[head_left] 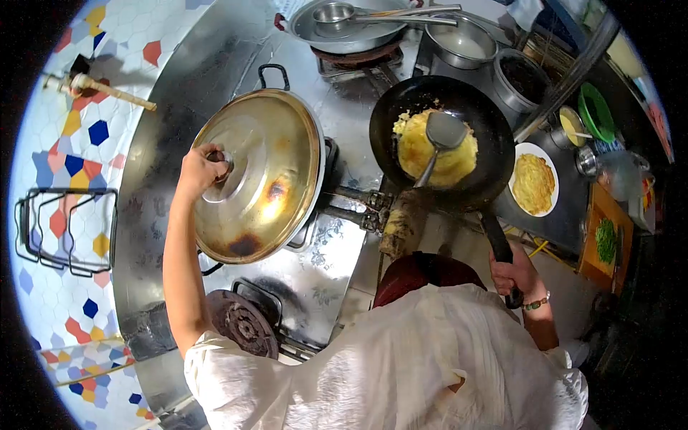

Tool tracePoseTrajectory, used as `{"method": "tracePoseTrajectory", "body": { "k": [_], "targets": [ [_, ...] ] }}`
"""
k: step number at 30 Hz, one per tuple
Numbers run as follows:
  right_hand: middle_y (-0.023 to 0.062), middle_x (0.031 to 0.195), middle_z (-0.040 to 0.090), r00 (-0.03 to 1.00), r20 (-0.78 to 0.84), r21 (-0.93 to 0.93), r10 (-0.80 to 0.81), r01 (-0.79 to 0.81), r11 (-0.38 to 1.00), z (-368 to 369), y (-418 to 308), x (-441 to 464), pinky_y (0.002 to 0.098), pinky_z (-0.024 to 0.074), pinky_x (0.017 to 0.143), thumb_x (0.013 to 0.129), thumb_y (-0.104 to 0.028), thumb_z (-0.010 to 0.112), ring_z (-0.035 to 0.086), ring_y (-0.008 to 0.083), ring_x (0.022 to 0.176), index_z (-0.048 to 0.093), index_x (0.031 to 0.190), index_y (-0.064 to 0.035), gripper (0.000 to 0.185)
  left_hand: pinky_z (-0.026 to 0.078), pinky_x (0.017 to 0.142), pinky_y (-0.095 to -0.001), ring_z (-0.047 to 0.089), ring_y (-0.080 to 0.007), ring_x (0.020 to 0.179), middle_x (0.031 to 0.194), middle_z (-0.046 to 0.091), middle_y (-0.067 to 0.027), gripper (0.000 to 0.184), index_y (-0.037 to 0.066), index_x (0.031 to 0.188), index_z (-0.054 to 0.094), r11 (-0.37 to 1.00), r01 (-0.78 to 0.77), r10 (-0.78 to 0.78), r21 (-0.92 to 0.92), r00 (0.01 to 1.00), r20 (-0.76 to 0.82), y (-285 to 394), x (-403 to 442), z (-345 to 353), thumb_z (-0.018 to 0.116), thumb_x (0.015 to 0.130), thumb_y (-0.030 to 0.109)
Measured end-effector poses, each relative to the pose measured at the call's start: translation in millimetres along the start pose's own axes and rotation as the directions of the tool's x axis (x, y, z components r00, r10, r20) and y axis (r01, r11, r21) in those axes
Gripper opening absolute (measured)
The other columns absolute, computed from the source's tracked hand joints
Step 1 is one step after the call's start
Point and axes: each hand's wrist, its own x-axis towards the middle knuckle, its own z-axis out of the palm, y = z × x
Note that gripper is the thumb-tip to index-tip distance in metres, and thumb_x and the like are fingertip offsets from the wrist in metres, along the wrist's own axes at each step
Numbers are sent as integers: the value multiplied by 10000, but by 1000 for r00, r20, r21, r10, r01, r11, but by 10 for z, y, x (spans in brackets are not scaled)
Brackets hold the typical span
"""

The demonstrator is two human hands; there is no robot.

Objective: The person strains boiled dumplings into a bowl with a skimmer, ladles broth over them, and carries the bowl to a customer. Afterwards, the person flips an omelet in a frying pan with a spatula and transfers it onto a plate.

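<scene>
My left hand [206, 169] is closed round the knob of a large domed metal lid [269, 161], which lies over a two-handled pan on the stove. On the right, my right hand [514, 276] grips the black handle [496, 240] of a dark wok [494, 154]. A yellow egg pancake [423, 154] lies in the wok, with small egg bits at its upper left edge. The head of a metal spatula [446, 131] rests over the pancake, and its handle leans on the wok's near rim.
A white plate [546, 209] with another egg pancake is right of the wok. Beyond are a large pan [304, 32], metal bowls [479, 54], a green basket [596, 107] and a cutting board [593, 272] with chopped greens. A bare burner [240, 322] sits at lower left.
</scene>
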Motion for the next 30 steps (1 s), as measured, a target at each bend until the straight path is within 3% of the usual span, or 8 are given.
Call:
{"method": "tracePoseTrajectory", "body": {
  "k": [7,17,19,22,24,26,28,30],
  "targets": [
    [-24,520,378,994,-108,-53,5,-11,999,161,-69,-16,217,301,335,771,-62,575,334,44,371,424,871,-44,181,494,655,-287,613,-173,694,796,631,-127,438,-58,1013,600,997,-21,23,79,999,-28,128,-19,70,641,615,119],
    [-30,538,377,997,-41,-66,63,-65,996,54,-52,-56,230,332,373,784,-99,592,355,58,400,418,911,-59,219,444,444,-275,560,-161,497,721,608,-110,340,4,995,590,995,92,-92,48,996,2,191,-27,92,611,665,84],
    [-35,559,380,996,-42,-49,85,-87,995,30,-57,-117,237,351,398,805,-127,609,369,70,420,411,940,-70,246,486,611,-337,611,-231,698,868,614,-164,462,28,1098,543,980,71,-82,183,995,56,267,-51,37,681,682,173],
    [-28,551,390,999,2,-13,53,-53,999,-19,-25,-148,242,363,403,807,-132,611,390,77,425,418,919,-66,232,451,800,-402,563,-330,952,1059,541,-197,535,67,1211,456,828,-54,210,558,953,-218,672,-322,82,644,772,306],
    [-37,576,374,996,23,-37,83,-82,996,-105,14,-171,219,315,396,807,-67,577,338,52,437,401,923,-65,211,462,774,-380,584,-280,897,1027,561,-182,460,62,1183,474,921,-146,257,360,925,-282,982,-497,195,615,810,292],
    [-39,576,371,996,39,-71,83,-80,994,-187,40,-201,223,314,394,810,-71,583,345,49,443,404,920,-71,210,476,720,-335,595,-220,803,947,595,-147,384,41,1106,500,963,-264,252,-51,952,-173,1411,-867,494,610,825,279],
    [-39,573,372,992,100,-23,71,-69,997,-313,88,-205,227,315,394,812,-72,584,350,51,445,411,917,-73,202,482,679,-311,596,-191,752,878,610,-125,369,15,1032,491,926,-333,332,-179,942,-36,1705,-1223,1019,620,824,291],
    [-36,566,378,988,142,21,65,-69,997,-447,140,-220,230,323,396,813,-61,576,357,55,438,419,917,-75,188,474,704,-338,585,-231,778,837,600,-157,442,11,986,422,916,-189,281,-354,931,231,1954,-1550,1537,654,795,334]
  ]
}}
